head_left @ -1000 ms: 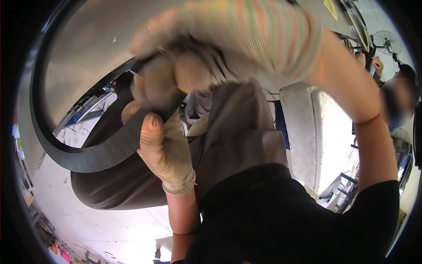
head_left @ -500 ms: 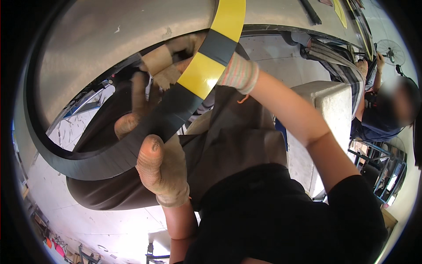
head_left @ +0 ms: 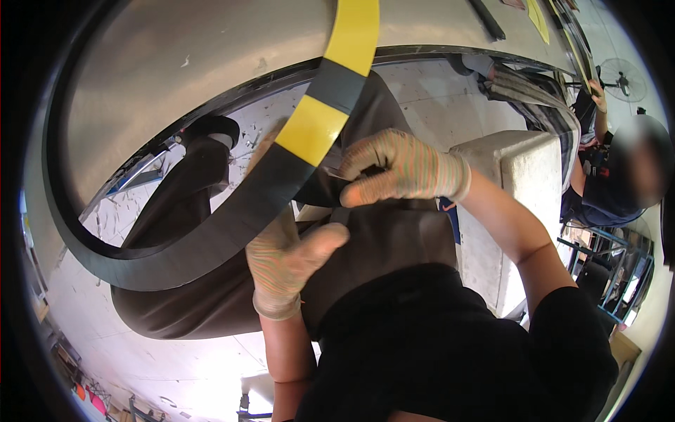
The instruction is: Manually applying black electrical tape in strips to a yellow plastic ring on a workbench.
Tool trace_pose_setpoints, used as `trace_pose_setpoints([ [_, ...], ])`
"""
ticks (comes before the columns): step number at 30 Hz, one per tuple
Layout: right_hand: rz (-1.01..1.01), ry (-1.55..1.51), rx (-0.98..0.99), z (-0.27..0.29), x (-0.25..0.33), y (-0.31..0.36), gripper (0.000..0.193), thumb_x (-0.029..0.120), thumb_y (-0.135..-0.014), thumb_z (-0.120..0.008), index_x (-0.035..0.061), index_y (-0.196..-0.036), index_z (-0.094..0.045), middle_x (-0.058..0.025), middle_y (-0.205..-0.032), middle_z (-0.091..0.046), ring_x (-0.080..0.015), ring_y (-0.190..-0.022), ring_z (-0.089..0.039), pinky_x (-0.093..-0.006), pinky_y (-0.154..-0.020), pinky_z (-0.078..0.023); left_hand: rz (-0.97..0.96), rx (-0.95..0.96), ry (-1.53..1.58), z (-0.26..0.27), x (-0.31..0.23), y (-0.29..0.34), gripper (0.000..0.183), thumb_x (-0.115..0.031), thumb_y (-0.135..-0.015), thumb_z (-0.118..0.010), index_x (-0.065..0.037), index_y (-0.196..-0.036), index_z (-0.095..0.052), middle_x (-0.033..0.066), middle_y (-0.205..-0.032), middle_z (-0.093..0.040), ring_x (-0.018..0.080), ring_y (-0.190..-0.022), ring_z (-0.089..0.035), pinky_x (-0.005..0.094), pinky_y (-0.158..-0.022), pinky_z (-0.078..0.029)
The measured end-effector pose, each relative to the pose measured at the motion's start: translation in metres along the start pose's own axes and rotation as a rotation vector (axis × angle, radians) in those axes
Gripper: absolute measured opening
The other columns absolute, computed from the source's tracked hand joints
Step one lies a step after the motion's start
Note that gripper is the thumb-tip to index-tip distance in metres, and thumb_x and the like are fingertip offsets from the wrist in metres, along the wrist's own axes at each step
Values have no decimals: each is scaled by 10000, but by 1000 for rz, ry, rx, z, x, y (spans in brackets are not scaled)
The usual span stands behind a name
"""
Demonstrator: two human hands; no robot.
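A curved strip [head_left: 211, 246] with black and yellow bands sweeps across in front of me, from the top middle down to the lower left. My gloved left hand [head_left: 278, 264] is at its near edge. The thumb points right, off the strip; the fingers run behind the strip, mostly hidden, with a bit showing past its far edge. To the right of the strip, my gloved right hand [head_left: 404, 169] has its fingers curled toward the thumb. Something small and dark shows between them, too unclear to name.
A large metallic panel [head_left: 232, 42] with a dark rim fills the far side. A pale block [head_left: 524, 183] stands to my right. Beyond it, another person [head_left: 598, 169] works near a fan [head_left: 622, 81]. A dark bar [head_left: 486, 19] lies on the panel.
My right hand has come out from behind the strip and moved nearer, to its right side. My left thumb has swung off the strip toward the right. The strip has shifted slightly.
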State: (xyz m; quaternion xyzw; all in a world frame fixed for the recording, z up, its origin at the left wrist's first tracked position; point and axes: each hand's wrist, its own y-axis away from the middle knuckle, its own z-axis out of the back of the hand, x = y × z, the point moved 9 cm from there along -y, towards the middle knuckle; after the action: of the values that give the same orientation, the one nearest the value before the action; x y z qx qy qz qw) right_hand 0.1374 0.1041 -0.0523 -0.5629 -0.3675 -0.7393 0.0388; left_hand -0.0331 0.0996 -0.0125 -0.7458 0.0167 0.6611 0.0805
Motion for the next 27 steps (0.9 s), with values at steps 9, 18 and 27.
trace_pose_setpoints([
  [9,50,-148,-127,14,32,53,370,377,-894,-733,31,-1024,-722,-38,-743,-666,-96,-651,-619,-288,-612,-500,240,-76,240,-43,-7,8,411,-293,-1056,-407,65,-1080,-608,161,-1022,-669,245,-954,-641,376,-914,-485],
  [18,48,1215,-1406,232,106,129,347,393,-899,-626,120,-1106,-680,-149,-1104,-642,-344,-1013,-644,-443,-898,-507,206,-185,230,-49,-29,15,441,-338,-1030,-504,77,-1112,-626,155,-999,-686,215,-922,-642,340,-908,-473],
  [27,91,1098,-1150,228,90,110,323,301,-906,-569,41,-1083,-643,-182,-928,-698,-352,-902,-666,-436,-836,-511,354,-158,349,-56,-15,15,527,-370,-999,-557,110,-1217,-583,195,-1018,-705,230,-1021,-650,356,-946,-483],
])
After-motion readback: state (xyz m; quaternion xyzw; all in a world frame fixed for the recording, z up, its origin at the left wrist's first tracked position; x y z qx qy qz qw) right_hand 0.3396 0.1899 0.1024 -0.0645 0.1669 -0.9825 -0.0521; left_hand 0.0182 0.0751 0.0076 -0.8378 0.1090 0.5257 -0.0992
